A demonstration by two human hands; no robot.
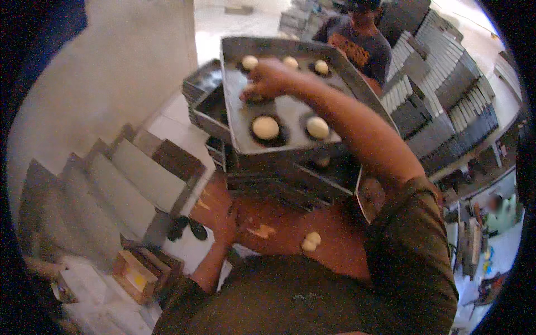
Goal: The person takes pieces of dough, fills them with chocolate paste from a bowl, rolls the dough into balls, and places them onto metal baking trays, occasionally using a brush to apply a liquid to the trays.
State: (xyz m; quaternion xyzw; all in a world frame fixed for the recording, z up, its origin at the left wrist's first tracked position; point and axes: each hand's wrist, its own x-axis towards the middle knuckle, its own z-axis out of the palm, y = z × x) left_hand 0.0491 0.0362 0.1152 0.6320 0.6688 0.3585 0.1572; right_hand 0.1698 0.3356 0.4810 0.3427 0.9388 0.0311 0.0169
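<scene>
My right arm reaches across a metal baking tray (282, 144), which rests on a stack of trays. Over its left side, my right hand (269, 79) has its fingers bent down around a pale dough ball, mostly covered by them. Other dough balls sit apart in the tray: one (266, 128) at the near left, another (317, 128) beside it, and several along the far side. Low at the left, my left hand (219, 209) is by the edge of the brown table (340, 223); its fingers are unclear. Two small dough lumps (311, 242) lie on the table close to my body.
More dark trays (209, 109) are stacked under and beside the top tray. Large pale metal pans (139, 167) lean in a row at left, near a wooden box (134, 276). Another person (363, 44) stands beyond the tray, beside tall tray stacks (441, 78).
</scene>
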